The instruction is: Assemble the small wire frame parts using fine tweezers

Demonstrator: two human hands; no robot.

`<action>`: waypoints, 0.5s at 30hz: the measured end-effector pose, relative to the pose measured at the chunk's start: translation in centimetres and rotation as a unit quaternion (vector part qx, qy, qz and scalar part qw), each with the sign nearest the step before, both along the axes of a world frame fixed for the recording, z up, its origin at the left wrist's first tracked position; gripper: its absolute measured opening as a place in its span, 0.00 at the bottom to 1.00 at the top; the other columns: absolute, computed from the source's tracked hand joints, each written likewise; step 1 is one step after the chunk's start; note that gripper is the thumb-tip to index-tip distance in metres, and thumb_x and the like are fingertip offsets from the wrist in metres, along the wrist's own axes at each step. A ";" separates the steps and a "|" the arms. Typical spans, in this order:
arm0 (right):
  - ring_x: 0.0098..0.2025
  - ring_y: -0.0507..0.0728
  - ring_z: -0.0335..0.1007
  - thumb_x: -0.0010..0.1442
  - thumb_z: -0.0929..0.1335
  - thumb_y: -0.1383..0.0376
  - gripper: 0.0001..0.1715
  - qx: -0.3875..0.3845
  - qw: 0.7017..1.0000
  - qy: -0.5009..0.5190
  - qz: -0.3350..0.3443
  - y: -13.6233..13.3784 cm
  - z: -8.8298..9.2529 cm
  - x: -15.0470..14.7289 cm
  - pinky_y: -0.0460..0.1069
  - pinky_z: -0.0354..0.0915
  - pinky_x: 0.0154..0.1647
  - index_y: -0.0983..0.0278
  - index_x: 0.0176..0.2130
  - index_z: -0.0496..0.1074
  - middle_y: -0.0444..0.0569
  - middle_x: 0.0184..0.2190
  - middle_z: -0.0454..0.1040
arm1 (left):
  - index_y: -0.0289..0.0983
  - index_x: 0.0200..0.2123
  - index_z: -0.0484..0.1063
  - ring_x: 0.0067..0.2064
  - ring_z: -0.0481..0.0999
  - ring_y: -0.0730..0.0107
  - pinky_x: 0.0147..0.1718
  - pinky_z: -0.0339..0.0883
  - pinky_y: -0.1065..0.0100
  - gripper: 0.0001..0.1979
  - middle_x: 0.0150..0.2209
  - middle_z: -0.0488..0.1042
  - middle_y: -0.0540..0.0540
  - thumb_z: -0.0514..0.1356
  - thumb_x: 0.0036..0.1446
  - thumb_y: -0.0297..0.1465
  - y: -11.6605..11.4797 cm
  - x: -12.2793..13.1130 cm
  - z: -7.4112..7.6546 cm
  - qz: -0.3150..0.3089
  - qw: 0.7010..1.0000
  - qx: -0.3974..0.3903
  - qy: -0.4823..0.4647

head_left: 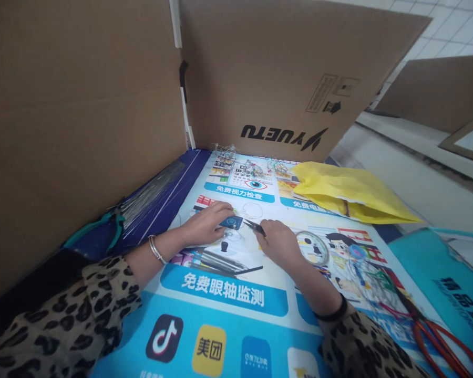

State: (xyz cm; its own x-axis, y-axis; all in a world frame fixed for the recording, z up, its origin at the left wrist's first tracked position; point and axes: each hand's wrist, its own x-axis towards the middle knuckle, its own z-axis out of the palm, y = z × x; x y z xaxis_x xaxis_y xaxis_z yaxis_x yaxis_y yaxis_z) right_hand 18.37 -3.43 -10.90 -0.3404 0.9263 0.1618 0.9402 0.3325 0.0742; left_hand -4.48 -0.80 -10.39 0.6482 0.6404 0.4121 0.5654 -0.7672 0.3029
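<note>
A slim-nosed black tool (253,226), probably pliers, is gripped in the curled fingers of the right hand (279,244), its tip pointed just in front of a thin wire ring (249,218) on a poster-covered desk (220,320). To the ring's left, the left hand (207,224) is rested with fingers bent close together; a small dark-blue rectangle (232,223) is seen at their tips, but whether it or any wire is held cannot be told. The work is judged to be partway along: the ring appears to be already rounded, and tangled fine wire (224,150) is gathered beyond it, whether made pieces or offcuts being unclear. Material seems left over: straight wires (152,197) are bundled well left of the ring beside teal-handled pliers (117,231), and a coil (325,256) is set to its right. Red-handled scissors (420,317) are placed far right of the ring, toward the wearer, near tangled coloured wire (380,281); a yellow bag (350,194) is laid to the ring's right.
</note>
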 end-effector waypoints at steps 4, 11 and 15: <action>0.36 0.55 0.63 0.60 0.58 0.58 0.12 -0.005 1.000 -0.003 -0.002 0.0 0.0 0.0 0.48 0.50 0.32 0.62 0.35 0.64 0.48 0.32 0.70 | 0.35 0.53 0.59 0.57 0.56 0.59 0.54 0.56 0.57 0.25 0.54 0.59 0.38 0.54 0.49 0.24 0.0 0.1 -0.5 0.021 0.999 -0.009 0.022; 0.38 0.56 0.63 0.60 0.58 0.59 0.12 -0.013 1.000 -0.011 -0.011 -0.1 0.2 -0.2 0.48 0.52 0.33 0.63 0.37 0.65 0.50 0.34 0.71 | 0.36 0.59 0.51 0.62 0.49 0.63 0.59 0.44 0.60 0.25 0.61 0.53 0.41 0.48 0.57 0.32 0.4 -0.2 -1.1 0.007 0.990 -0.049 0.130; 0.38 0.56 0.63 0.60 0.58 0.59 0.12 -0.011 1.000 -0.006 -0.004 -0.1 0.2 -0.1 0.48 0.52 0.33 0.63 0.36 0.65 0.50 0.34 0.71 | 0.35 0.61 0.46 0.64 0.41 0.65 0.60 0.38 0.61 0.27 0.63 0.46 0.42 0.43 0.60 0.36 0.1 -0.1 -1.1 0.007 0.982 -0.047 0.181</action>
State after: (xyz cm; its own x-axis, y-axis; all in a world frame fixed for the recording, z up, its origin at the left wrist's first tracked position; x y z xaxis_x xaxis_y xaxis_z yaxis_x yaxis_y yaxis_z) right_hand 18.23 -3.52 -10.69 -0.3343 0.9325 0.1366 0.9420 0.3262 0.0786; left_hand -4.63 -0.71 -11.51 0.7326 0.6739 0.0956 0.6589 -0.7374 0.1488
